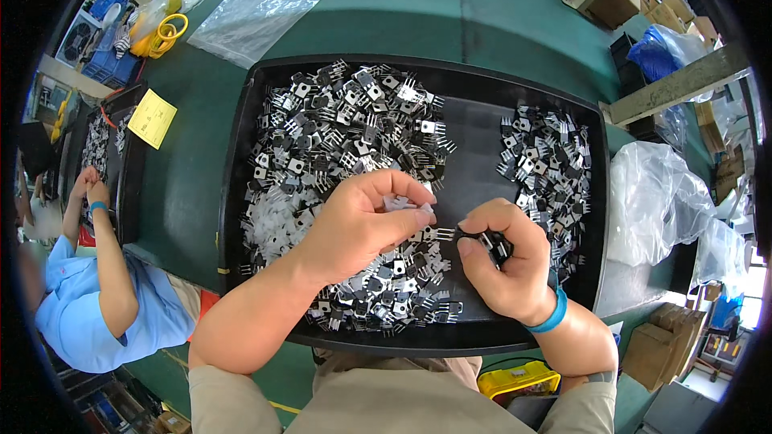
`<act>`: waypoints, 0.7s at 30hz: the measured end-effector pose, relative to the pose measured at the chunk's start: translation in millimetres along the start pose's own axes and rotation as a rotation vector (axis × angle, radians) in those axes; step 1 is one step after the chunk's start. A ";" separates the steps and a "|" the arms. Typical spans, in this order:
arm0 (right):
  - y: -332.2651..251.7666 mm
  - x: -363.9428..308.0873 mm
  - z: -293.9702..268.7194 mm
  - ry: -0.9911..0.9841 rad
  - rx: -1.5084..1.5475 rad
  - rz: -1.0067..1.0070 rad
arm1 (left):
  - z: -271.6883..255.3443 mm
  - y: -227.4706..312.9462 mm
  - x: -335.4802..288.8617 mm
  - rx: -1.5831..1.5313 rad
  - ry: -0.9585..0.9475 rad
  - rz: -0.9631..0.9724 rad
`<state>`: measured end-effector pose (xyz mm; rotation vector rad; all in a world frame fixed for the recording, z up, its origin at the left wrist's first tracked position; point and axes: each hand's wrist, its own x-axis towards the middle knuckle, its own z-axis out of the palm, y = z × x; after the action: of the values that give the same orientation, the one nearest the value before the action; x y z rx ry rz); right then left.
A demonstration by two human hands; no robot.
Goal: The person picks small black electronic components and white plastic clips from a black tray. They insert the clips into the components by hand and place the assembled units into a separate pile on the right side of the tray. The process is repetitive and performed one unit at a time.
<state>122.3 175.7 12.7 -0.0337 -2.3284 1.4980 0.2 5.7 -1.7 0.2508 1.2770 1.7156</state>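
So I was standing there, and the biggest thing going was a green worktop (378, 8), with a long black tray (476, 145) sitting on it, right in front of the person. Most of the tray's left side was under a big messy heap of three-legged electronic components (354, 124), black bodies with silvery tabs, all lying every which way. A smaller pile of the same parts (555, 153) ran along the right end, with a bare strip of tray between the two. Just outside the tray on the right was a crumpled clear plastic bag (655, 205). Both hands were over the tray, near each other but apart: the left hand (362, 213) had its fingers curled round something, and the right hand (511, 261) was closed on its load. At the left heap's edge lay a clump of whitish, translucent pieces (277, 221). The right hand's load was a few black components (496, 247), one with its legs poking left. Smallest of all, some little whitish bits (400, 203) sat in the left hand's fingers.
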 end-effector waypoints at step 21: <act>1.0 0.3 2.2 0.008 -0.201 -0.178 | 4.5 -1.8 -4.2 0.291 -0.123 -0.017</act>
<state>121.2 174.3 11.1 0.1126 -2.3970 1.1745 6.4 5.3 0.2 0.5065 1.4301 1.4724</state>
